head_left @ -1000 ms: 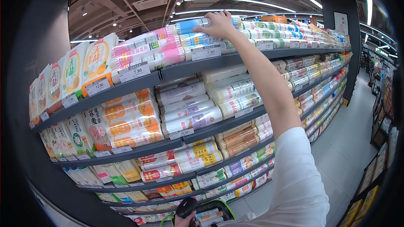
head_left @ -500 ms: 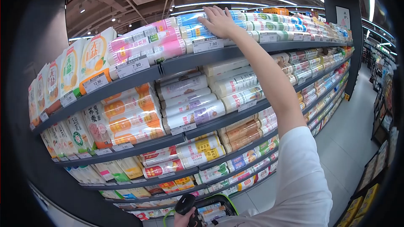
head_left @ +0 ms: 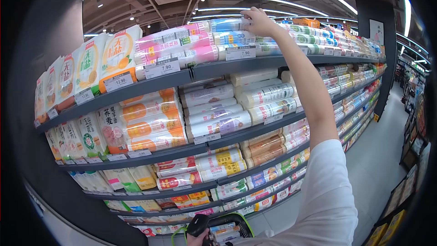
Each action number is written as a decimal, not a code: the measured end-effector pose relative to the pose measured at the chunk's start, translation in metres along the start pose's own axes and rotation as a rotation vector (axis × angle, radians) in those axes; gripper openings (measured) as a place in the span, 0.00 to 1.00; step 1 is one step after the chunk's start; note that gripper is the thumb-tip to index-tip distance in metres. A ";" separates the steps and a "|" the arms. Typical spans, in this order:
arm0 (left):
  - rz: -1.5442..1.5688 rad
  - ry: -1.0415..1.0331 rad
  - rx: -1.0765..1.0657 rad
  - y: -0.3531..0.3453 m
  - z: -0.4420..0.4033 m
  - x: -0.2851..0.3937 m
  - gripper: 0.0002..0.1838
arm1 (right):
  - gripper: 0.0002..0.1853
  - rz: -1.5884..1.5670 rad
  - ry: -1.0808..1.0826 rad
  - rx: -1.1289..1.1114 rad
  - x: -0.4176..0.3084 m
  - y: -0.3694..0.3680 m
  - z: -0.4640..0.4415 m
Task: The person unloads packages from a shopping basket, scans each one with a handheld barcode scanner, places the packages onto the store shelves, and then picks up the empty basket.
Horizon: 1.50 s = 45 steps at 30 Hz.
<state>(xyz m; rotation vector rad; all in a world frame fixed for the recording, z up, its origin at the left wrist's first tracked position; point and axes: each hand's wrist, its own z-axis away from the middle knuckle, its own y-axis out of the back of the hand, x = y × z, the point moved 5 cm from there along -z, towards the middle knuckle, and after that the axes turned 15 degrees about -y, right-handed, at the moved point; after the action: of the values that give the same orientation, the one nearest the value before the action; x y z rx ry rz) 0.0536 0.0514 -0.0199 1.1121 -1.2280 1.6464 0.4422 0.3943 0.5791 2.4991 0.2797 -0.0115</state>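
Observation:
My right hand (head_left: 259, 22) is at the top shelf, its fingers curled at the right end of a blue-and-white noodle pack (head_left: 227, 24) on top of the stack. What its fingertips hold, if anything, is hidden. Pink noodle packs (head_left: 175, 43) lie just left of it, above a 7.90 price tag (head_left: 162, 68). Low in the view, my left hand (head_left: 199, 238) is wrapped round a black handheld device (head_left: 198, 226). Beside it a black basket with a green rim (head_left: 247, 226) holds several packs.
Shelf edges (head_left: 218, 67) run across the view, with noodle packs on every level. White boxed packs (head_left: 88, 64) stand at the top left. A grey floor aisle (head_left: 364, 155) runs along the right, beside another display (head_left: 400, 196).
My right hand has gone from lying spread over the blue packs to curled fingers at their right end. The view has shifted slightly, moving the shelves to the right.

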 end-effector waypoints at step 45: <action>0.029 0.110 0.082 0.035 0.024 -0.014 0.15 | 0.21 -0.501 -0.096 -0.297 0.003 0.012 -0.004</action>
<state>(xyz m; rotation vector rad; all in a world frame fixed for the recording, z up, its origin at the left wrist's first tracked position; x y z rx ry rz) 0.0302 0.0192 -0.0398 1.0423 -1.1199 1.7699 0.4471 0.3878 0.5888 2.0711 0.7973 -0.2727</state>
